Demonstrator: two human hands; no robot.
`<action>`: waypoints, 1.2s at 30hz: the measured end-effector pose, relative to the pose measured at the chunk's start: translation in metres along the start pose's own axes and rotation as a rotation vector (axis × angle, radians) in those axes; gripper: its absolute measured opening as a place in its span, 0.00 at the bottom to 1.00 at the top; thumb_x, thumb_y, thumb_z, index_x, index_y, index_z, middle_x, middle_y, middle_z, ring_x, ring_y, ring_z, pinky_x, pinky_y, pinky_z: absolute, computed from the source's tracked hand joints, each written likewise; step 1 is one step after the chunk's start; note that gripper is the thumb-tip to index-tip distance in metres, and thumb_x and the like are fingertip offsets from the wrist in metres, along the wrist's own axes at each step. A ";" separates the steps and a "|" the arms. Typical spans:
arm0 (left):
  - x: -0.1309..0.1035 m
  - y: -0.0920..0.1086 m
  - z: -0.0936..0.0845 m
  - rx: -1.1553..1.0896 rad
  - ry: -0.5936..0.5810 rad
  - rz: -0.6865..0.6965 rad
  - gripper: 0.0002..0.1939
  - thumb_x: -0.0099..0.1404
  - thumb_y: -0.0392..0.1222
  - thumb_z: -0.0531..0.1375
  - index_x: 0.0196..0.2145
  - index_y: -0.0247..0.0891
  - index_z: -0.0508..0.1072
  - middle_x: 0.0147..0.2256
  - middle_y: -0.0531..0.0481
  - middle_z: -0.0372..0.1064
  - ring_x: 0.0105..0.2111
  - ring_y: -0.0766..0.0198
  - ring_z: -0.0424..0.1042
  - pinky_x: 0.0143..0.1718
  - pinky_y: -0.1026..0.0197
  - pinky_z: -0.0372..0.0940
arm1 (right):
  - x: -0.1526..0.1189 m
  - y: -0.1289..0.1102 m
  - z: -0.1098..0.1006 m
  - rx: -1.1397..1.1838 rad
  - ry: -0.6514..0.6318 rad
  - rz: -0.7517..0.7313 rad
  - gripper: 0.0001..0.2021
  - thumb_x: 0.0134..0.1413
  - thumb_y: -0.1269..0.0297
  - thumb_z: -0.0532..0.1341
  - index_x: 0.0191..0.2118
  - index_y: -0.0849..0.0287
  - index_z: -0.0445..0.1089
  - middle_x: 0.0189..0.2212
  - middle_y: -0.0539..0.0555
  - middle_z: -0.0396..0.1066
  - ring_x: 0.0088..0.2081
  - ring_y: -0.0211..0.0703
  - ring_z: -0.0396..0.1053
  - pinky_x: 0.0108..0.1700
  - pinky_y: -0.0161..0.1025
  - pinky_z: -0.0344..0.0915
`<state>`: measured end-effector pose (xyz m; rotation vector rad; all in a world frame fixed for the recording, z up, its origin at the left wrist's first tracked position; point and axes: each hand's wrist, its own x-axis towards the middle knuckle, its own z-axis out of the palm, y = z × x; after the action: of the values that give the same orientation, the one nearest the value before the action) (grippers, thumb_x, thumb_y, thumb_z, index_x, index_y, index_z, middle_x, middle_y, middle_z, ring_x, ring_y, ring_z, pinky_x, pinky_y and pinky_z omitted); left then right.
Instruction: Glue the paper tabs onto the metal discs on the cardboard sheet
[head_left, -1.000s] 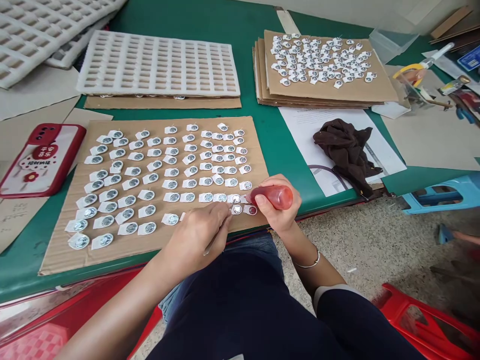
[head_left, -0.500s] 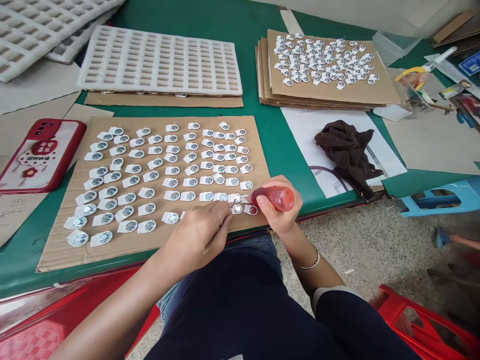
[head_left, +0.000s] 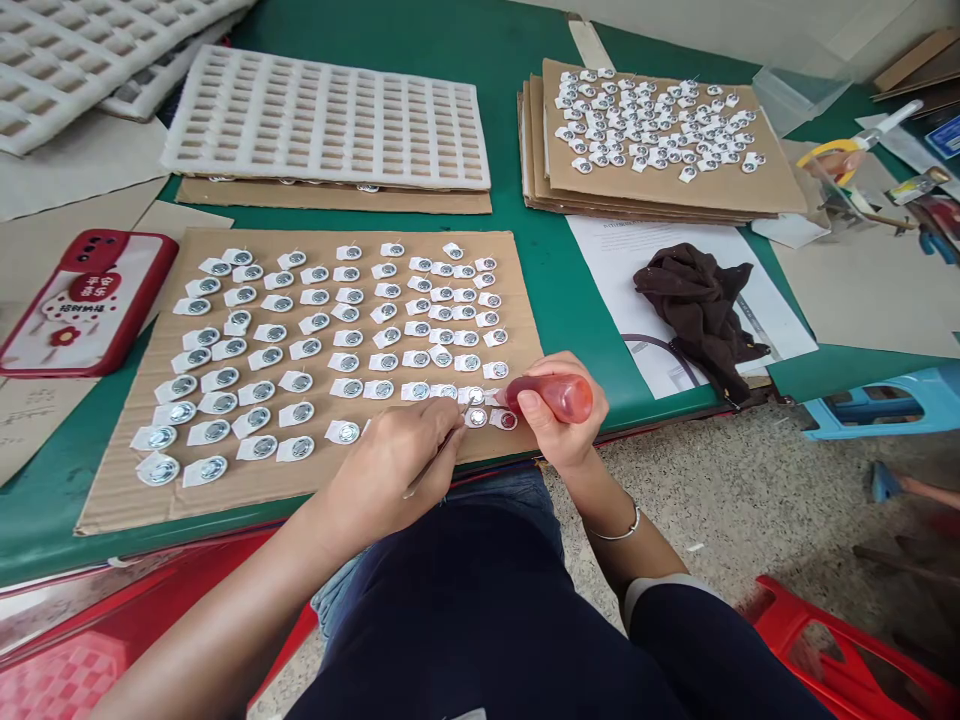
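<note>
Rows of small round silver pieces on white tabs, such as one at the lower left (head_left: 157,468), lie on a brown cardboard sheet (head_left: 247,505). My right hand (head_left: 566,425) is closed around a squeeze bottle of red liquid (head_left: 559,397), its nozzle pointing left over the sheet's lower right. Close to that nozzle, my left hand (head_left: 409,450) pinches a thin tool (head_left: 431,464), whose tip is near a silver piece (head_left: 475,397). A piece with a red centre (head_left: 507,420) lies just below the bottle. My left hand covers part of the bottom row.
Behind the sheet are a white foam tray (head_left: 330,120) and stacked cardboard (head_left: 675,190) bearing more pieces. A red phone (head_left: 86,300) is at left; a dark cloth (head_left: 694,305) on paper (head_left: 607,260) and scissors (head_left: 832,155) are at right. Stools stand below.
The view has shifted slightly, so the objects on the table appear a little to the right. Both hands keep their holds and stay nearly in place.
</note>
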<state>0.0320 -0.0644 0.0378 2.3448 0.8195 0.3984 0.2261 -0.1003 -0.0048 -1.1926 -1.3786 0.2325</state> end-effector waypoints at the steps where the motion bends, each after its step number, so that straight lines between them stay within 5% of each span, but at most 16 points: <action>1: 0.000 0.000 0.000 -0.002 0.001 0.000 0.07 0.66 0.33 0.49 0.29 0.37 0.60 0.24 0.54 0.58 0.23 0.68 0.57 0.27 0.62 0.51 | 0.000 0.000 0.000 -0.002 0.000 0.001 0.08 0.52 0.62 0.63 0.35 0.60 0.67 0.30 0.52 0.67 0.32 0.41 0.66 0.35 0.41 0.65; 36: 0.005 -0.008 -0.006 -0.075 0.039 -0.072 0.06 0.64 0.36 0.54 0.29 0.37 0.67 0.20 0.57 0.58 0.19 0.71 0.56 0.21 0.65 0.51 | 0.003 0.001 -0.001 0.040 -0.037 0.053 0.07 0.53 0.62 0.62 0.32 0.59 0.67 0.29 0.52 0.67 0.32 0.41 0.66 0.36 0.41 0.65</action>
<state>0.0289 -0.0537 0.0376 2.2383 0.8891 0.4374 0.2281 -0.0984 -0.0039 -1.1976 -1.3699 0.3197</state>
